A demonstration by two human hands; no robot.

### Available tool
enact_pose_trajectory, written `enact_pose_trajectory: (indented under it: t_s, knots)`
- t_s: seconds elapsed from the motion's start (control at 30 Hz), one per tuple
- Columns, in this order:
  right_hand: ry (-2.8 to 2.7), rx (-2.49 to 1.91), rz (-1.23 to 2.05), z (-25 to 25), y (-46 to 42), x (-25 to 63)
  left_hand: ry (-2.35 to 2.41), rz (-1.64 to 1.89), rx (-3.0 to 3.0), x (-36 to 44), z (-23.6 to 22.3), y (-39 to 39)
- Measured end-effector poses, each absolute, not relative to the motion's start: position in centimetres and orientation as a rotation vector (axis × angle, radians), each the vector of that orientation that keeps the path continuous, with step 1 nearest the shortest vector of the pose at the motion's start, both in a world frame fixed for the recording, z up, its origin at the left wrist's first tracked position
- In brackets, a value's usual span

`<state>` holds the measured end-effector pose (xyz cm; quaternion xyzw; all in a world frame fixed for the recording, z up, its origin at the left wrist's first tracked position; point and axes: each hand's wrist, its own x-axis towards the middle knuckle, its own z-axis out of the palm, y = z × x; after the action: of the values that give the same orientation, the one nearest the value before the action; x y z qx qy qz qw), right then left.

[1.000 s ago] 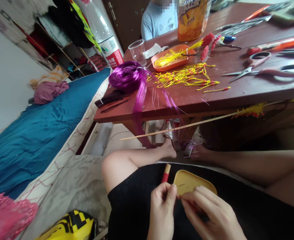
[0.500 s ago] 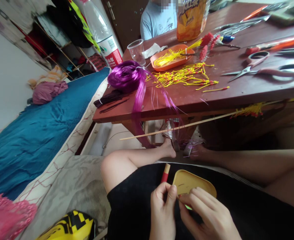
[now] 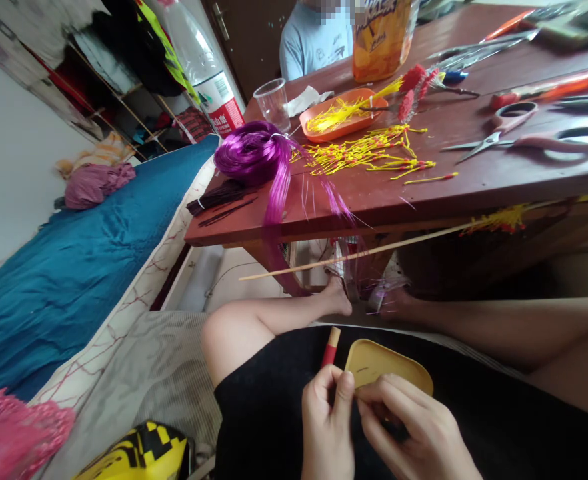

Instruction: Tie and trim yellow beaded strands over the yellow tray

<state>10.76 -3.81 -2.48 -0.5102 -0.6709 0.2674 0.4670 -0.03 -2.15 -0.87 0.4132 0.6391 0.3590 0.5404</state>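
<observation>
- Here's the reddish-brown desk (image 3: 489,177), busy across its top!
- At the near left corner, dark thin sticks (image 3: 218,199) lie in a tied bundle, a few loose beside it.
- Right behind, a purple strand coil (image 3: 249,155), its tail spilling over the front edge.
- Centre desk, yellow red-tipped stems (image 3: 364,153) lie in a loose pile, one apart at the right.
- Just behind them, an orange tray (image 3: 318,137) holding yellow strands; near it, a clear cup (image 3: 273,110) and crumpled white tissue (image 3: 307,101).
- Over right, open scissors (image 3: 539,141)!
- Across to the blue-covered bed (image 3: 89,247): bunched pink cloth (image 3: 97,185) on top.
</observation>
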Motion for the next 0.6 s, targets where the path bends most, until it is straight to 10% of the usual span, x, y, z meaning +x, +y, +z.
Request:
enact_pose_trajectory:
  t_s: [0.6]
  knots:
    - [-1.707,-1.192,0.541,-2.8,-3.9,10.9,1.543,0.992,0.669,-0.1,-2.6,-3.2]
